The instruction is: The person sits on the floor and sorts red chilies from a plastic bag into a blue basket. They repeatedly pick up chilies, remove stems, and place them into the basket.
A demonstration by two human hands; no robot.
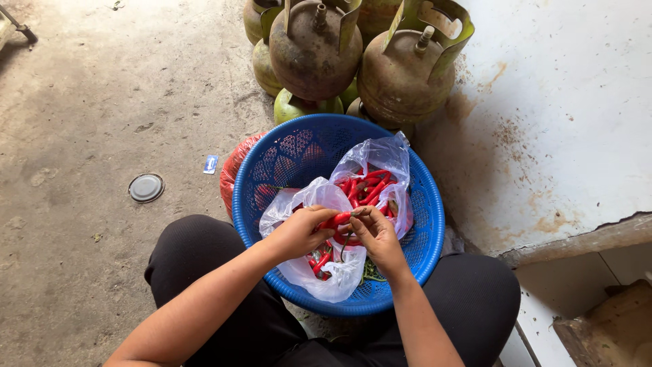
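Observation:
A round blue plastic basket [421, 204] rests on my lap. Inside it lies a clear plastic bag [377, 155] full of red chilies [369, 187]. My left hand [297, 233] and my right hand [375, 234] meet over the bag, both pinching one red chili [341, 218] between them. Green stems [370, 272] lie on the basket's bottom beside my right wrist.
Several worn green gas cylinders [401, 78] stand just beyond the basket. A red mesh sack [234, 166] sticks out from under the basket's left side. A round grey lid [146, 187] and a small blue wrapper [211, 164] lie on the concrete floor. A stained white wall [564, 122] is at right.

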